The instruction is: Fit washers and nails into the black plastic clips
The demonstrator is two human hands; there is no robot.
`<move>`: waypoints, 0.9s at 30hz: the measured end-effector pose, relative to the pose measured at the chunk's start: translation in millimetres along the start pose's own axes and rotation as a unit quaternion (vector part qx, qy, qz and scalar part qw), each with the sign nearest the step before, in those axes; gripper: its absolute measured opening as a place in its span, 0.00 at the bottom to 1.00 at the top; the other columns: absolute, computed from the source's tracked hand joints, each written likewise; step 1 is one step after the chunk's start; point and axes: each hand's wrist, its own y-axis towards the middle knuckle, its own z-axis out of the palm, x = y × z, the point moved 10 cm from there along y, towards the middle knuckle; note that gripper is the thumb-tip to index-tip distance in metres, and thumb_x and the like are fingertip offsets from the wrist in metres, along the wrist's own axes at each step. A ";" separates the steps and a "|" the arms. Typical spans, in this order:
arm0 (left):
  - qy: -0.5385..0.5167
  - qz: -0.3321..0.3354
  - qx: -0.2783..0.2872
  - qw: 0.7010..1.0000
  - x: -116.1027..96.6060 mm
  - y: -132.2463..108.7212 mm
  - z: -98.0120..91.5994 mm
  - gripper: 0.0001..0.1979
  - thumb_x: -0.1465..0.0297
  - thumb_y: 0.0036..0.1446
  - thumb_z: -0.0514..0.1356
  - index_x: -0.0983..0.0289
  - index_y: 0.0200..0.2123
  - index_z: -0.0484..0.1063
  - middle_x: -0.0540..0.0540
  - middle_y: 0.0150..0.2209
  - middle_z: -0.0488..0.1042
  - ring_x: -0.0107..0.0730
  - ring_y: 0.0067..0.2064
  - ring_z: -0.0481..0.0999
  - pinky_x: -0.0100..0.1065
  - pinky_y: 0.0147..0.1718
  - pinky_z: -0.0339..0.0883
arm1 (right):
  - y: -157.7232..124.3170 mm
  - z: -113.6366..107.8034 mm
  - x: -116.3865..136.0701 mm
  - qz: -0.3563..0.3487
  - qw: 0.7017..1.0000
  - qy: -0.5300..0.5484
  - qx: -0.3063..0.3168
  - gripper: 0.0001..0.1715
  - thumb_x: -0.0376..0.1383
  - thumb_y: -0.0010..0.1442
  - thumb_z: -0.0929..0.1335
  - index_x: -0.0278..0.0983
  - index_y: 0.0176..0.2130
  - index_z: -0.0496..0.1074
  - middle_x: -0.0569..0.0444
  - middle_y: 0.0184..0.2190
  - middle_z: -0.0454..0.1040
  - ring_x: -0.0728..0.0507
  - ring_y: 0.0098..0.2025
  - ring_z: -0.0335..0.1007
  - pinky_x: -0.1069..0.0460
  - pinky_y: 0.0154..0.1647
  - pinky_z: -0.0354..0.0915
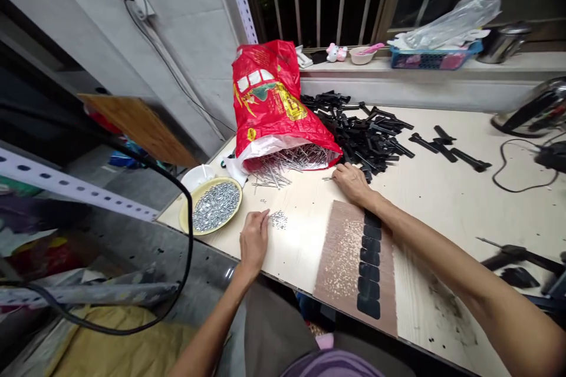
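My left hand [255,240] is low over the table, its thumb and fingers pinched together at the edge of a small heap of tiny metal pieces [279,220]. Whatever is in that pinch is too small to make out. Farther forward, my right hand [351,182] is closed at the near edge of a pile of black plastic parts [369,135]. A thin metal pin [327,178] pokes out left of its fingertips. Behind both hands lies a red bag [274,100], its mouth spilling many long metal pins [276,174].
A yellow bowl [182,215] of small metal pieces stands at the table's left edge. Below my right forearm lies a brown board [322,259] with a row of black pads [369,271]. Loose black parts [446,147], a kettle [530,109] and a power screwdriver [517,256] are rightward.
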 end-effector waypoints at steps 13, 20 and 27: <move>0.199 0.043 0.122 0.972 35.1 48.8 34.0 0.14 0.71 0.63 0.48 0.62 0.43 0.72 0.58 0.40 0.67 0.35 0.34 0.70 0.33 0.30 0.58 | -42.1 -61.3 11.0 -0.044 0.970 0.165 -0.171 0.16 0.32 0.67 0.57 0.34 0.49 0.68 0.47 0.39 0.70 0.43 0.42 0.64 0.50 0.42 0.62; -0.239 -0.119 0.076 0.961 8.1 41.3 23.9 0.12 0.63 0.56 0.58 0.66 0.36 0.73 0.54 0.31 0.69 0.27 0.27 0.67 0.29 0.23 0.59 | -71.5 -111.0 63.4 -0.006 0.948 0.286 -0.142 0.16 0.35 0.66 0.59 0.40 0.50 0.69 0.51 0.37 0.69 0.45 0.40 0.65 0.52 0.39 0.64; -0.568 -0.234 0.158 0.773 -73.6 1.3 62.0 0.16 0.62 0.47 0.66 0.68 0.35 0.74 0.52 0.28 0.70 0.19 0.23 0.64 0.22 0.15 0.54 | -95.0 -133.3 78.1 0.036 0.955 0.256 -0.146 0.13 0.39 0.66 0.61 0.38 0.42 0.72 0.52 0.35 0.72 0.47 0.39 0.67 0.53 0.38 0.62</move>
